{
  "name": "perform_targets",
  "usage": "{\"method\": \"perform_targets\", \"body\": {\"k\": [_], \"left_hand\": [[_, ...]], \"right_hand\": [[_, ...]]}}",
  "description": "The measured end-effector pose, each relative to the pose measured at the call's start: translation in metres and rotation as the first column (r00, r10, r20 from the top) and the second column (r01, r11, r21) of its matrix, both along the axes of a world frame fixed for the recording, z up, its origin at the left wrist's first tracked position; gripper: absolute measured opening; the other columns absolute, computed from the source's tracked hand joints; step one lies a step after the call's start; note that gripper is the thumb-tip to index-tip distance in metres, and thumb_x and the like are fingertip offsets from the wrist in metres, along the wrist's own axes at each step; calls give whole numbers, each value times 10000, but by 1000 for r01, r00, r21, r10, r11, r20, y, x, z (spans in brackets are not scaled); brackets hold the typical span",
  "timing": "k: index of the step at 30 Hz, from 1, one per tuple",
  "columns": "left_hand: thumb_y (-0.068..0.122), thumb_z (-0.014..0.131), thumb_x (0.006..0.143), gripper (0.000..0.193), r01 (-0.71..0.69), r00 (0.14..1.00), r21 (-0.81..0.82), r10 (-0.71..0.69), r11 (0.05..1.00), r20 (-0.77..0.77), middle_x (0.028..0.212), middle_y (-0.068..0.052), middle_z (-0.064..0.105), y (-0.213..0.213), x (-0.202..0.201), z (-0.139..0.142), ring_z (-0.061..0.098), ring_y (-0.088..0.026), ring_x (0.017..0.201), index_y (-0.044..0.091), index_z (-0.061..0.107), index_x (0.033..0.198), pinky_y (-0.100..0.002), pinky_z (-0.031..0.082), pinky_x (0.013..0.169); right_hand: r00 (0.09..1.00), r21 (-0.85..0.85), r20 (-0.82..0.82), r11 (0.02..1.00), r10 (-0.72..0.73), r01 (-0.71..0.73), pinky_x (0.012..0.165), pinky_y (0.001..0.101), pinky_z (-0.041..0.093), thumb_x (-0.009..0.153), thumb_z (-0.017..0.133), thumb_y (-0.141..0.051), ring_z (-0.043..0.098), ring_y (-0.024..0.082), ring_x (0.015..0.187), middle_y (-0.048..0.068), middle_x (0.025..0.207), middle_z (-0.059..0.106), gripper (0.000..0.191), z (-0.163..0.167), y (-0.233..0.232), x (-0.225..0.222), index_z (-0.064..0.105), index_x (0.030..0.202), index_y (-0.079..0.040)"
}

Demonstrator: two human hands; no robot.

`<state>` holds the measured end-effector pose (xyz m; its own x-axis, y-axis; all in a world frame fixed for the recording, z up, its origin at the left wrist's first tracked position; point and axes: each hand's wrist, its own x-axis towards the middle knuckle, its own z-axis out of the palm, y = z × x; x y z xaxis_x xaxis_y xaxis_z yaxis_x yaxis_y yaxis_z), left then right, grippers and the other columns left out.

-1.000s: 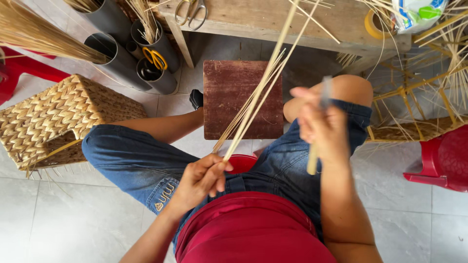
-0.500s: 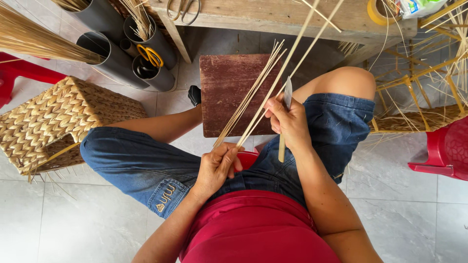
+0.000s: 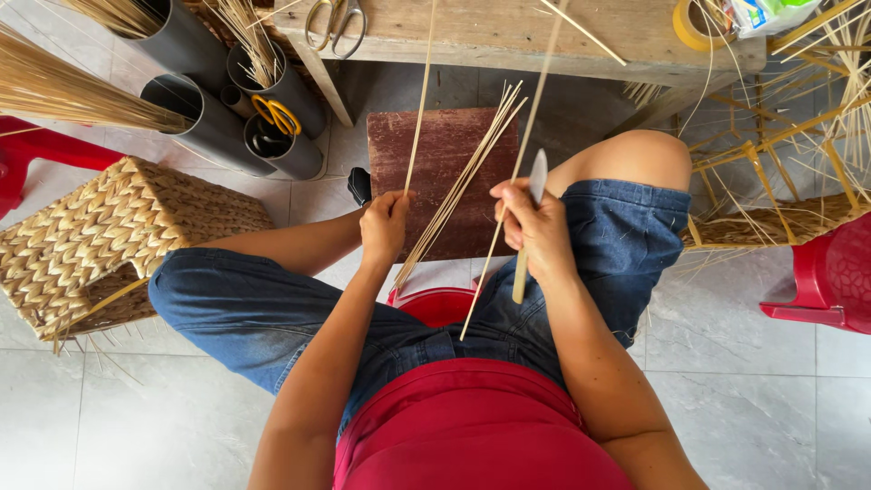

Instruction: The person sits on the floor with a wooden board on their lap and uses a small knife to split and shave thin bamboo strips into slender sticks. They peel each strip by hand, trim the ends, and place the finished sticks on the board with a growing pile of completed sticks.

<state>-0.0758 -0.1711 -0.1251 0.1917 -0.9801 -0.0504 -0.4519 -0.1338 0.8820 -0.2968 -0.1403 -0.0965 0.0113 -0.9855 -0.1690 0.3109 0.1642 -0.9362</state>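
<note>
While the left hand (image 3: 385,227) is closed around a bundle of thin bamboo strips (image 3: 458,186) fanning up over the knees, the right hand (image 3: 535,227) grips a knife (image 3: 531,222) with a pale wooden handle and pinches one long strip (image 3: 517,172). Below lie grey floor tiles (image 3: 136,408), a worn reddish wooden block (image 3: 445,154) and a plank workbench (image 3: 508,32). A coarse woven basket (image 3: 100,236) and dark tubes (image 3: 218,122) of straw stand at the left

floor (image 3: 136,408): grey tiles | wooden desk (image 3: 508,32) at the top | woven basket (image 3: 100,236) on the left | red plastic chair (image 3: 830,281) on the right | bright daylight
</note>
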Motion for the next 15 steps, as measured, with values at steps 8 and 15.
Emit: {"method": "perform_targets", "body": {"k": [8, 15], "left_hand": [[224, 695, 909, 293, 25, 994, -42, -20, 999, 104, 1003, -123, 730, -17, -4, -1, 713, -300, 918, 130, 738, 1183, -425, 548, 826], [110, 641, 1003, 220, 135, 991, -355, -127, 925, 45, 1030, -100, 755, 10, -8, 18, 711, -239, 926, 115, 746, 1196, -374, 572, 849]], "right_hand": [[987, 108, -43, 983, 154, -148, 390, 186, 295, 1029, 617, -247, 413, 12, 463, 18, 755, 602, 235, -3, 1, 10, 683, 1021, -22], [960, 161, 147, 952, 239, -262, 416, 178, 304, 1050, 630, -240, 419, 4, 488, 23, 766, 605, 244, -2, 3, 7, 666, 986, -8]]}}
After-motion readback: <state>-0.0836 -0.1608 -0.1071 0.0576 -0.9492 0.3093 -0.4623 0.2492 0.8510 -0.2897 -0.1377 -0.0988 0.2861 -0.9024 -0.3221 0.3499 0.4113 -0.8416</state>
